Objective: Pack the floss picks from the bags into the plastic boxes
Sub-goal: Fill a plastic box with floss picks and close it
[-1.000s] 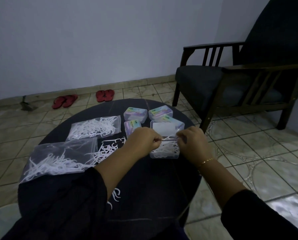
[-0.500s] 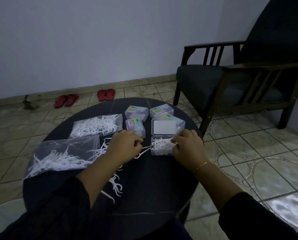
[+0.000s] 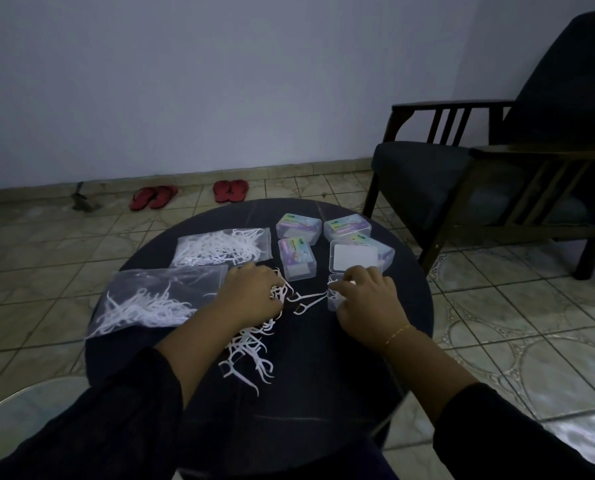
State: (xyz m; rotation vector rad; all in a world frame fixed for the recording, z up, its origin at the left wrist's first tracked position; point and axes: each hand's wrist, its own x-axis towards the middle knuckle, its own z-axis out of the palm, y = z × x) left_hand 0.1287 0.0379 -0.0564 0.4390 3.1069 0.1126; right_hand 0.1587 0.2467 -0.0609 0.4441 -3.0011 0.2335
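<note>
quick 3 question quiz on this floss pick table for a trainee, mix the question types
1. True or false: the open box sits under the right hand.
2. How many bags hold floss picks?
3. The left hand is over: A) loose picks B) a closed box C) the chair

Key: 1 true; 2 two, the far bag and the near bag; 3 A

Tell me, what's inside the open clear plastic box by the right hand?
White floss picks show through the open clear plastic box. The right hand covers most of it, so how full stays hidden.
</note>
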